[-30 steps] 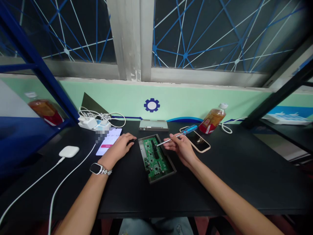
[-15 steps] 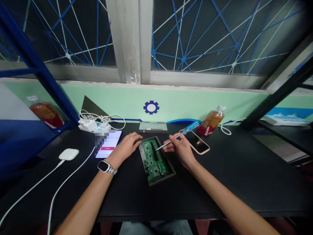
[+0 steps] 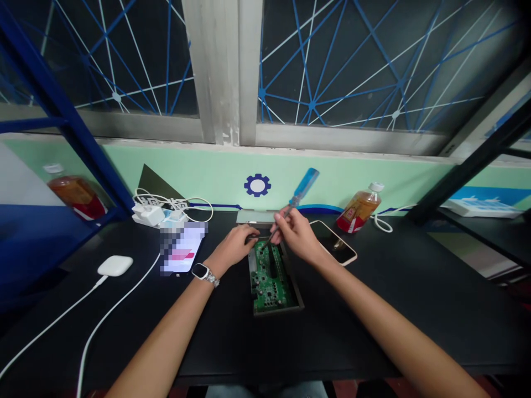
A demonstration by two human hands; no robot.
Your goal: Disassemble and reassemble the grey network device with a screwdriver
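A green circuit board (image 3: 269,282) lies in a shallow metal case (image 3: 279,311) on the black table. My left hand (image 3: 234,243), with a watch (image 3: 200,271) on the wrist, has its fingers bent around the case's far left corner; the fingertips are partly hidden. My right hand (image 3: 294,229) is closed on a screwdriver (image 3: 306,185) with a clear blue handle. The handle points up and right, and the shaft slants down to the far part of the board. Whether the tip touches a screw is too small to tell.
A metal plate (image 3: 249,217) lies behind the case. One phone (image 3: 338,246) is right of my right hand, near a tilted drink bottle (image 3: 359,208). Left are a lit phone (image 3: 182,257), a power strip (image 3: 151,215) with chargers, a white earbud case (image 3: 115,266) and a cable (image 3: 120,301).
The screwdriver has swung steeper, and its tip has moved to the far part of the board. The metal case is turned straighter. My left hand has moved right onto its corner.
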